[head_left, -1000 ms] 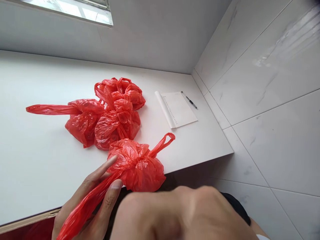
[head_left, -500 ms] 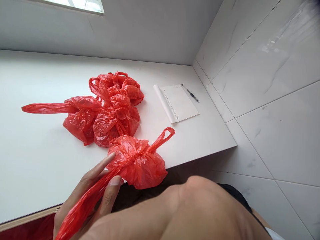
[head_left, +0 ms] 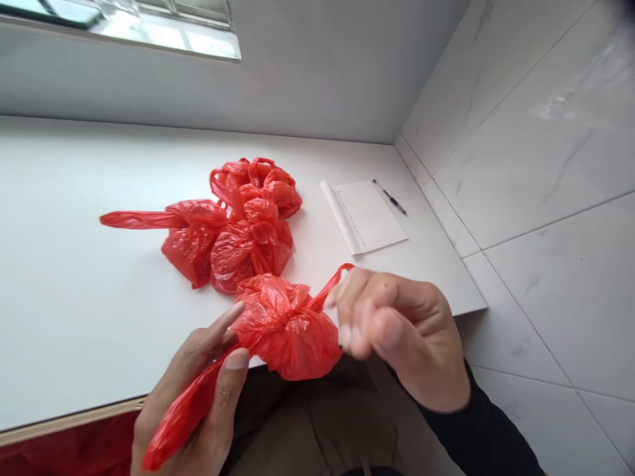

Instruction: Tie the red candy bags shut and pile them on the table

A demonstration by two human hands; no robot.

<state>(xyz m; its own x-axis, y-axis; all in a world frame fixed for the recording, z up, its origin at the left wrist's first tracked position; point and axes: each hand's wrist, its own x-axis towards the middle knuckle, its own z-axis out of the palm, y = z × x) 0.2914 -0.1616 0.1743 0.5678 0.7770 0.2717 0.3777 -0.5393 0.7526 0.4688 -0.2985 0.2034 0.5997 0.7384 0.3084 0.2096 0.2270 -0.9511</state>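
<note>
A tied red plastic bag [head_left: 295,337] rests at the front edge of the white table, rounded, with a knot on top. My left hand [head_left: 198,390] grips its left side, the long twisted tail lying between thumb and fingers. At the bag's right, my right hand [head_left: 397,324] is raised with its fingers curled in and slightly blurred. The bag's loop handle [head_left: 327,291] runs up behind those fingers; whether they touch it is hidden. A tiny dark speck shows by a fingertip, too small to name. More knotted red bags [head_left: 248,244] are bunched just beyond.
A notepad [head_left: 372,218] with a column of small writing lies to the right, a black pen [head_left: 390,198] beside it. A tiled wall [head_left: 536,198] bounds the right side. Below the table [head_left: 59,297], at lower left, is an open drawer [head_left: 64,436] with dark red contents.
My right arm has swung away from the front of the view, and its hand now shows beside the bag's loop handle. My left hand keeps its hold; the view has shifted slightly.
</note>
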